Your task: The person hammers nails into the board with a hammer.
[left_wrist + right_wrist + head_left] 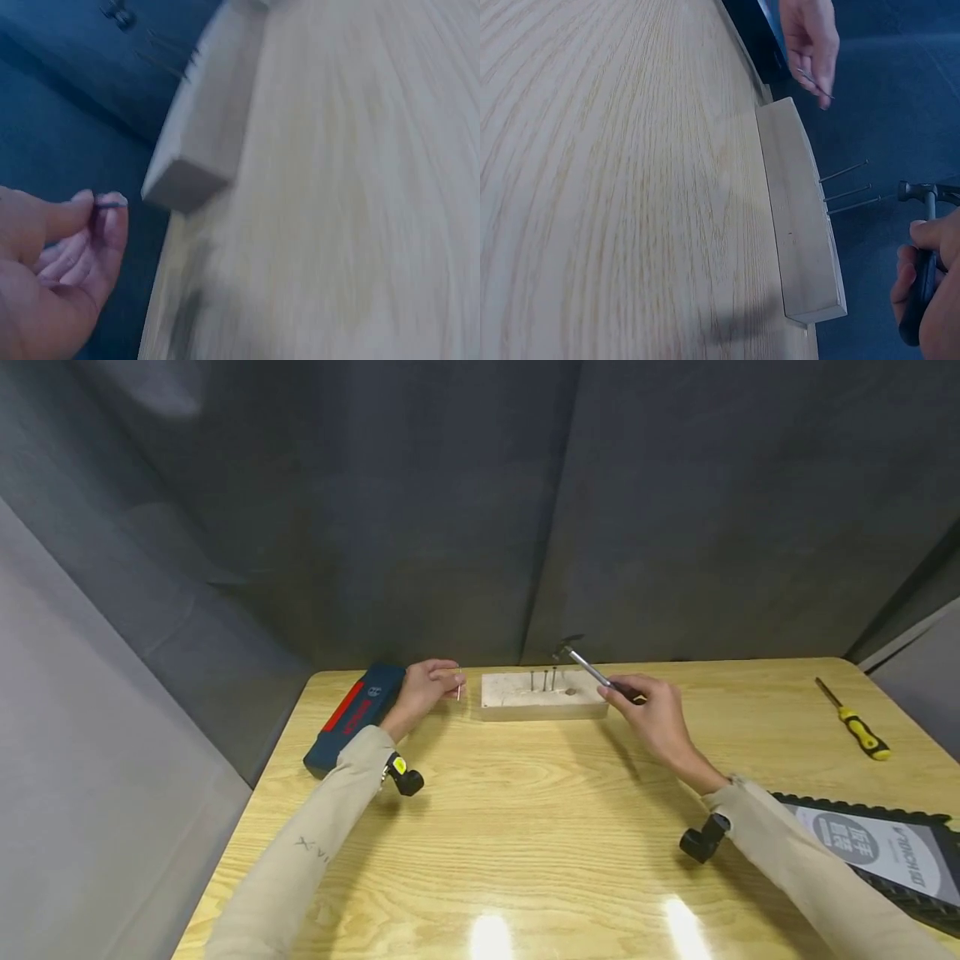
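Now pinching a single nail [459,683] between thumb and fingertips of left hand [424,687], held upright just left of wooden block [543,695], above the table [525,827]. Gripping the hammer [592,671] by its dark handle in right hand [651,714], fingers curled round it, head raised over the far right part of the block. Three nails [543,679] standing upright in the block. Left and near: blue case [354,716] behind the left hand. Far right: yellow screwdriver [855,725]. Near right: black tray [885,852].
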